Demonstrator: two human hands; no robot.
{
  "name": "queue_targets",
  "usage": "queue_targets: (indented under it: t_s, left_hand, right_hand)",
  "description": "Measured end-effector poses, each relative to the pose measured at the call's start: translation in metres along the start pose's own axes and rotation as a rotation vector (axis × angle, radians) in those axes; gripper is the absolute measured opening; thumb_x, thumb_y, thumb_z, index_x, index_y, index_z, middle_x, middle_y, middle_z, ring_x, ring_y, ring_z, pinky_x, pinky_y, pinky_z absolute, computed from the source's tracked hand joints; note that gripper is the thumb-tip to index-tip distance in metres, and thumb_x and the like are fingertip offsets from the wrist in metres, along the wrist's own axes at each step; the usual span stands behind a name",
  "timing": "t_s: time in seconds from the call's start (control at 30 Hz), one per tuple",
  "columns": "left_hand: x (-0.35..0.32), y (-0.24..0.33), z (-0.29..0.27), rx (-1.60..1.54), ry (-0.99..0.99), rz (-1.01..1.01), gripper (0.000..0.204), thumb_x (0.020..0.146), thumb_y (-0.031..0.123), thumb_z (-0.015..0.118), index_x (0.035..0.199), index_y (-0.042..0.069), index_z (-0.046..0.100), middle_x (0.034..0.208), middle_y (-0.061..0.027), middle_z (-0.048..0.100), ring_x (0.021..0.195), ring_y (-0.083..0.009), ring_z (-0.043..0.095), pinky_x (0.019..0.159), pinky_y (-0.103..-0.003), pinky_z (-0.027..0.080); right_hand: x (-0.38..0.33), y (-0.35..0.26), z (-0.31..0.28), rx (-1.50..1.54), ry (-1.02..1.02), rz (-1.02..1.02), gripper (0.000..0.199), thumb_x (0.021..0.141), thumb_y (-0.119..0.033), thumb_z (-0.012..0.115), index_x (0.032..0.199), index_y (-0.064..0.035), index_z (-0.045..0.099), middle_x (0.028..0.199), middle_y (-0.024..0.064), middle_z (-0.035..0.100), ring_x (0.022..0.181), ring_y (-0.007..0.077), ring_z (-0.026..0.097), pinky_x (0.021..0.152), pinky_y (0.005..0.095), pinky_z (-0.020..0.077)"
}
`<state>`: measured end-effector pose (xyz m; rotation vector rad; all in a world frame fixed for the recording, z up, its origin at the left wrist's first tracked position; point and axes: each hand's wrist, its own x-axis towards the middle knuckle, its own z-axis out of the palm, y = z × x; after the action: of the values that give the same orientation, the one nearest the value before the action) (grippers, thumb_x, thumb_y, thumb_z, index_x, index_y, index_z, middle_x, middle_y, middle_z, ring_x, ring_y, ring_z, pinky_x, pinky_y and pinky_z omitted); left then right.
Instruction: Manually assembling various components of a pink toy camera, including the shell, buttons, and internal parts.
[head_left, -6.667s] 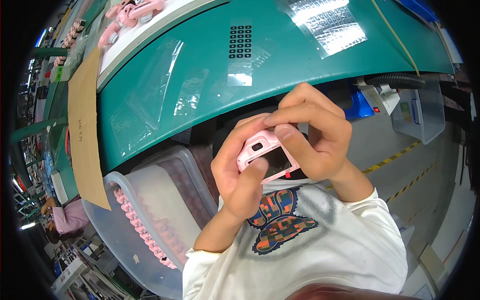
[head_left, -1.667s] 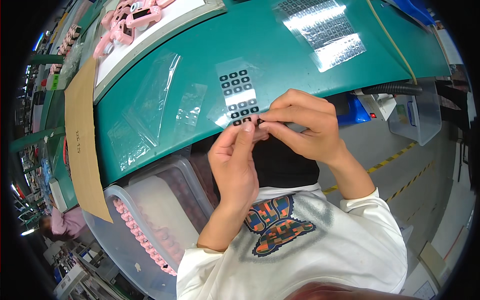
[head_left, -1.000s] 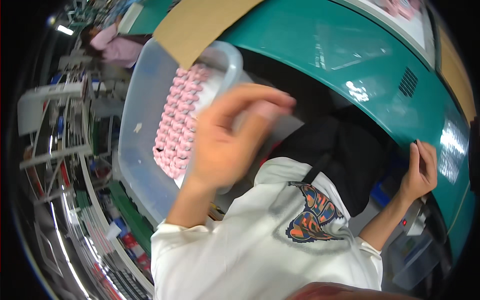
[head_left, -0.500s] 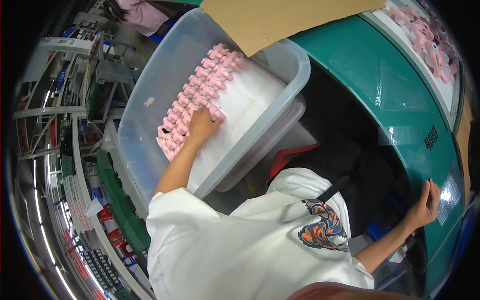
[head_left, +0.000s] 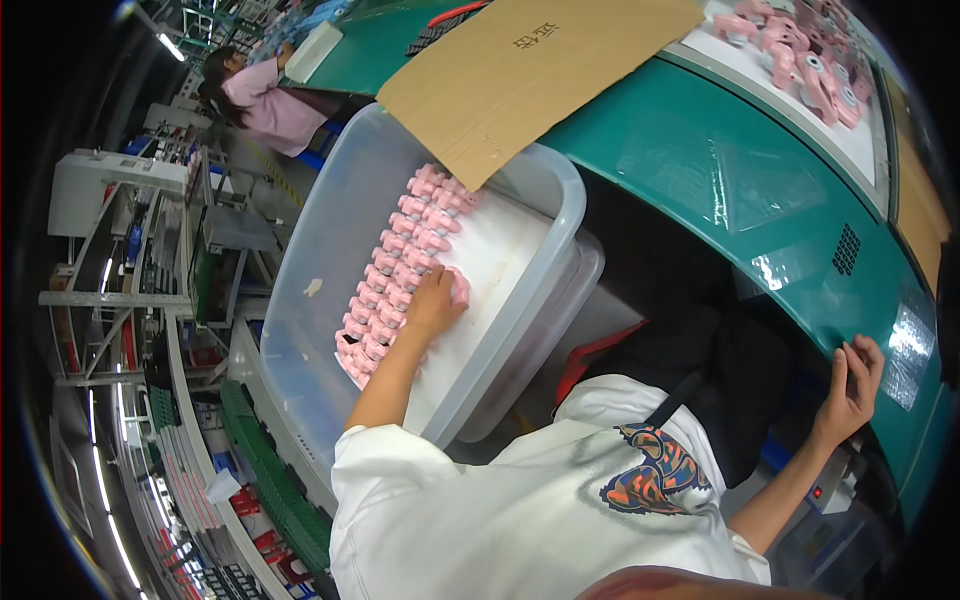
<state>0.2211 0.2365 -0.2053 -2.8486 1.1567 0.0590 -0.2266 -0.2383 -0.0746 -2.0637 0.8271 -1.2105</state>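
Inside a translucent plastic tub (head_left: 415, 270), rows of small pink plastic parts (head_left: 400, 238) stand close together on a white sheet (head_left: 505, 245). My left hand (head_left: 433, 305) reaches down into the tub, fingers closed around one pink plastic part (head_left: 459, 288) at the right side of the rows. Part of that piece is hidden by the fingers. Far to the right, my right hand (head_left: 852, 388) is raised beside the edge of the green table (head_left: 800, 215). Its fingers are loosely bent and apart, with nothing in them.
Brown cardboard (head_left: 520, 85) overhangs the tub's far corner. More pink parts (head_left: 805, 65) lie on a white surface (head_left: 740, 65) at the upper right. A person in pink (head_left: 270, 105) works at the upper left. Racks (head_left: 120, 300) line the left side.
The view has shifted, so the tub sits lower and more of the cardboard and the person in pink shows. My left hand stays on the pink part at the rows' edge.
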Motion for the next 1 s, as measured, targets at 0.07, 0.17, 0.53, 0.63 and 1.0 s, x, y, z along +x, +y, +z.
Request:
queue_targets:
  t_s: [0.07, 0.17, 0.53, 0.63, 1.0]
  left_hand:
    - [0.002, 0.000, -0.004, -0.065, -0.016, -0.007, 0.057, 0.077, 0.026, 0.076, 0.124, 0.003, 0.056, 0.126, -0.0175, 0.058, 0.112, -0.0349, 0.059, 0.093, -0.042, 0.051]
    - [0.004, 0.006, -0.012, -0.096, -0.005, -0.025, 0.056, 0.076, 0.026, 0.076, 0.123, 0.003, 0.057, 0.123, -0.0163, 0.059, 0.109, -0.0340, 0.060, 0.090, -0.041, 0.051]
    - [-0.003, 0.065, -0.121, -0.545, 0.253, -0.323, 0.054, 0.075, 0.027, 0.079, 0.118, 0.001, 0.060, 0.108, -0.0137, 0.064, 0.096, -0.0259, 0.062, 0.085, -0.035, 0.051]
    - [-0.010, 0.120, -0.186, -0.718, 0.368, -0.101, 0.041, 0.079, 0.019, 0.070, 0.115, 0.003, 0.058, 0.102, -0.0101, 0.061, 0.094, -0.0220, 0.058, 0.088, -0.032, 0.048]
    - [0.004, 0.533, -0.079, -2.109, -1.506, 1.324, 0.058, 0.086, 0.045, 0.048, 0.128, 0.006, 0.055, 0.099, -0.0201, 0.058, 0.080, -0.0307, 0.053, 0.068, -0.039, 0.046]
  right_hand:
    - [0.001, -0.007, 0.003, -0.045, 0.014, -0.086, 0.010, 0.087, 0.005, 0.070, 0.097, 0.0022, 0.071, 0.112, 0.0130, 0.063, 0.099, 0.0234, 0.059, 0.085, 0.0303, 0.0481]
    - [0.002, -0.010, 0.003, -0.054, 0.022, -0.104, 0.010, 0.086, 0.004, 0.071, 0.096, 0.0020, 0.071, 0.113, 0.0132, 0.063, 0.100, 0.0247, 0.059, 0.087, 0.0316, 0.0480]
    - [0.012, -0.004, -0.018, -0.059, 0.045, -0.048, 0.014, 0.078, 0.007, 0.073, 0.091, 0.0027, 0.072, 0.114, 0.0132, 0.064, 0.103, 0.0261, 0.061, 0.091, 0.0343, 0.0494]
    - [0.007, -0.003, -0.021, 0.094, 0.061, -0.041, 0.019, 0.072, 0.006, 0.076, 0.091, 0.0009, 0.074, 0.119, 0.0154, 0.064, 0.102, 0.0272, 0.061, 0.090, 0.0359, 0.0519]
    - [-0.125, 0.017, -0.178, 0.076, 0.523, 0.101, 0.022, 0.071, 0.007, 0.076, 0.092, 0.0009, 0.074, 0.127, 0.0196, 0.058, 0.096, 0.0261, 0.062, 0.087, 0.0335, 0.0516]
